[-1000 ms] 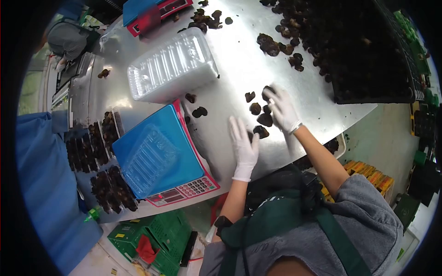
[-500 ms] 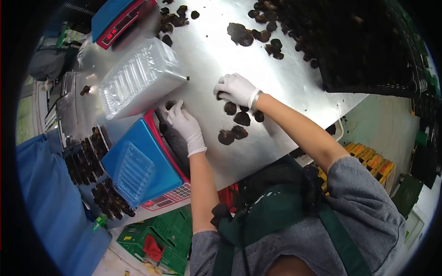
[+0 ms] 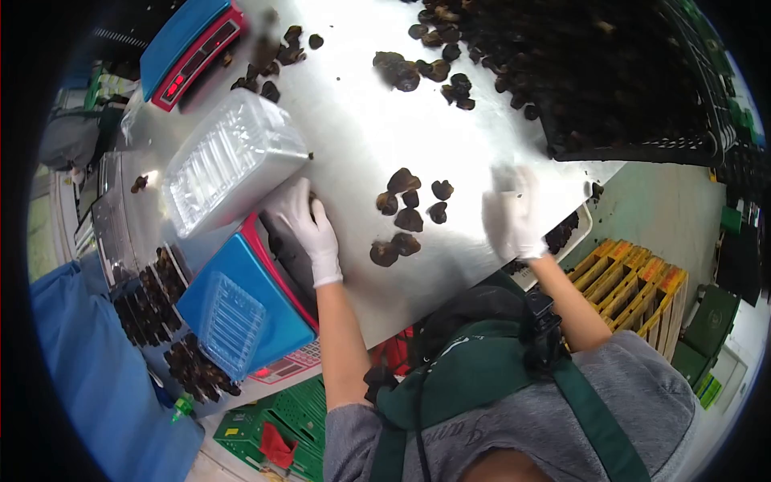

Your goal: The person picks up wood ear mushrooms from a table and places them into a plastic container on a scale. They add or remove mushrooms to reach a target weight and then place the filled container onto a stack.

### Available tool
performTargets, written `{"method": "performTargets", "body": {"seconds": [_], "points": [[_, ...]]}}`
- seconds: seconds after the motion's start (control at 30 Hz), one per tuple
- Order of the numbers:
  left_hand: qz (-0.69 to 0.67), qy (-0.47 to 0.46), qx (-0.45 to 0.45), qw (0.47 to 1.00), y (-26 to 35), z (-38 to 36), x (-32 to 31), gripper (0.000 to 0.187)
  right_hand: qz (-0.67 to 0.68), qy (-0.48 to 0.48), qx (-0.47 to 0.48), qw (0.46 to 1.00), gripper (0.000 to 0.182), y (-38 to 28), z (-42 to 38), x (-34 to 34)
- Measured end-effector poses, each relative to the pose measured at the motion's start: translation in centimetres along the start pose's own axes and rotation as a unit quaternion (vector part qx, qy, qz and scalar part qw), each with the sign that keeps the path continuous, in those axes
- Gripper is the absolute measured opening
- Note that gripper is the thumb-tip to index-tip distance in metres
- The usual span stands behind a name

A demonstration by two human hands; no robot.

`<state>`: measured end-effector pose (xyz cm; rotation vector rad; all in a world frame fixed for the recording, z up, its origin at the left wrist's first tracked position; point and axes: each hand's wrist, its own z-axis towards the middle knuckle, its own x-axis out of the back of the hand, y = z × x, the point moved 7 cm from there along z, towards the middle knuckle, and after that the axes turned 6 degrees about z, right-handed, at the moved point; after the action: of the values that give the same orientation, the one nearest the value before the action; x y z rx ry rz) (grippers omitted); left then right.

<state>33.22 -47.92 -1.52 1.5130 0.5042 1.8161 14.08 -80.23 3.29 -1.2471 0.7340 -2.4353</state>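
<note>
Your worktop [image 3: 361,136] is a smooth, dull-shiny sheet of metal. On it, between your two hands, lies a loose cluster of dark, wrinkled, rounded mushrooms [image 3: 408,217], each piece lying apart or just touching its neighbour. To the left a stack of clear, ribbed plastic trays [image 3: 229,161] lies on its side, and nearer you a single clear tray [image 3: 231,321] rests on the flat blue plate of a scale [image 3: 241,301] with a red body. Your left hand [image 3: 305,225], in a thin white glove, lies just beside the stack with its fingers curled together; whether it pinches anything you cannot tell. Your right hand [image 3: 514,217], gloved too and blurred, is spread flat at the worktop's near right edge, holding nothing.
</note>
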Motion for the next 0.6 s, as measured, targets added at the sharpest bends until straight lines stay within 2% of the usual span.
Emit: {"method": "performTargets", "body": {"seconds": [0.07,0.1,0.17,0.27,0.33,0.4,0.43,0.47,0.57,0.6], "points": [[-0.093,-0.048,-0.008,0.994,1.6,-1.9,-1.1,0.036,0.088,-0.130,-0.158,0.975,0.046,-2.5,1.7,-5.7],[-0.138,-0.076,0.007,0.988,3.3,-3.2,-1.3,0.037,0.167,-0.188,-0.153,0.956,0.047,-2.9,0.5,-9.4],[-0.134,-0.095,-0.022,0.986,5.1,-5.8,-1.7,0.040,0.185,-0.295,-0.076,0.934,0.051,-7.0,1.8,-12.7],[-0.154,-0.081,0.026,0.984,6.0,-8.5,-1.0,0.047,0.199,-0.295,0.126,0.926,0.047,-11.2,1.2,-13.6],[-0.153,-0.065,0.049,0.985,5.7,-9.6,-0.7,0.048,0.186,-0.327,0.130,0.917,0.045,-7.9,7.7,-15.5],[-0.126,-0.062,0.050,0.989,5.5,-9.7,-0.7,0.049,0.067,-0.154,0.059,0.984,0.051,-2.9,16.1,-16.2],[-0.112,-0.044,0.049,0.992,5.6,-9.4,-0.5,0.050,0.014,-0.098,0.004,0.995,0.052,-1.4,19.5,-16.0],[-0.097,-0.027,0.051,0.994,5.8,-9.0,-0.4,0.050,-0.116,-0.075,0.032,0.990,0.054,0.7,21.5,-17.6],[-0.067,0.017,0.049,0.996,5.8,-7.7,0.1,0.049,-0.080,-0.250,0.022,0.965,0.054,-0.9,17.9,-20.0],[-0.050,0.024,0.051,0.997,6.1,-6.9,0.4,0.049,-0.074,-0.250,0.073,0.963,0.051,-3.6,15.0,-18.4]]}}
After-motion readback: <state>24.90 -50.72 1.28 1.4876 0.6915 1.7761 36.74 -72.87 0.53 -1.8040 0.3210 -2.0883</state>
